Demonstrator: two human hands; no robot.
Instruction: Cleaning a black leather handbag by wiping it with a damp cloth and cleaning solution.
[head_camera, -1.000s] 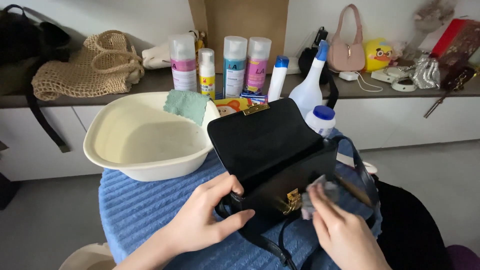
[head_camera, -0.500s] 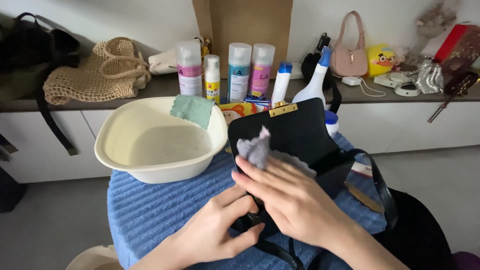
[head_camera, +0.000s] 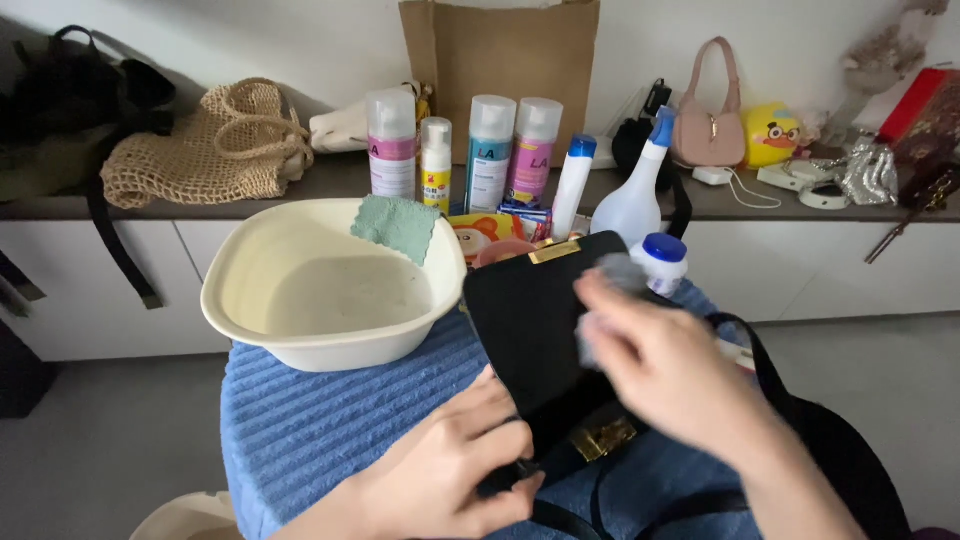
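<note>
The black handbag (head_camera: 535, 330) stands on the blue ribbed cloth (head_camera: 320, 420), flap raised, gold clasp (head_camera: 603, 438) at its 6 o'clock. The right hand (head_camera: 670, 365), blurred, presses a grey cloth (head_camera: 610, 285) against the flap, fingers closed on it. The left hand (head_camera: 450, 470) clamps the bag's lower corner at 7 o'clock. At the bag's 10 o'clock sits a cream basin (head_camera: 330, 290) with a green cloth (head_camera: 398, 225) over its rim; at 12 o'clock, spray cans (head_camera: 490, 150) and a white spray bottle (head_camera: 640, 190) on the shelf
</note>
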